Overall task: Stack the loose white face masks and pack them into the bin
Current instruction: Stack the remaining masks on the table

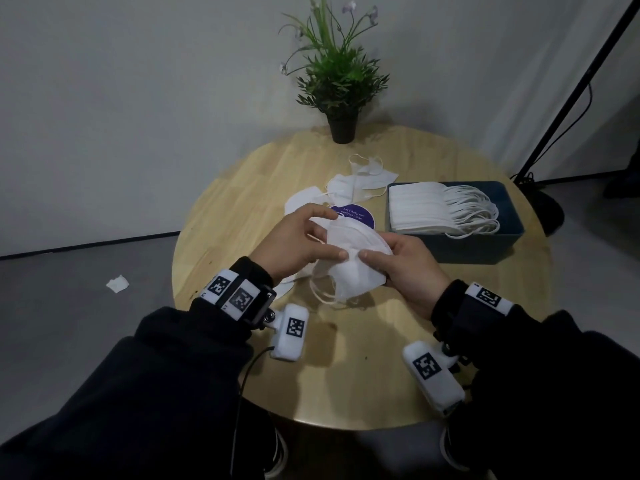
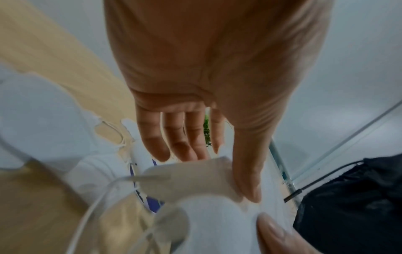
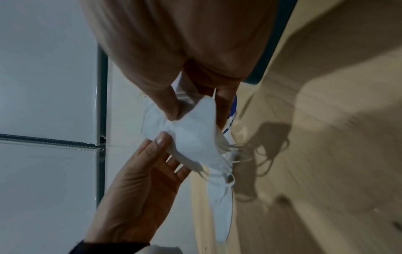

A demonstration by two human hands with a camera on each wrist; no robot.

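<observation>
From the head view I see both my hands raised over the round wooden desk (image 1: 242, 188), holding a small bunch of white face masks (image 1: 349, 261) between them. My left hand (image 1: 294, 244) pinches the bunch with thumb on top; my right hand (image 1: 412, 268) grips its right side, thumb pressed on the fabric. Ear loops dangle off the near edge. To the right sits the dark blue bin (image 1: 485, 251), with a row of masks (image 1: 415, 209) already packed inside. More loose masks (image 1: 353, 185) lie further back, beside a purple round card (image 1: 360, 216), and a potted plant (image 1: 341, 98) stands at the far edge.

In the left wrist view, my left hand (image 2: 217, 68) shows its thumb laid on the masks (image 2: 217, 214), the other fingers extended.

In the right wrist view, my right hand (image 3: 174, 60) clamps the masks (image 3: 191, 134), and the left thumb presses them from below.
</observation>
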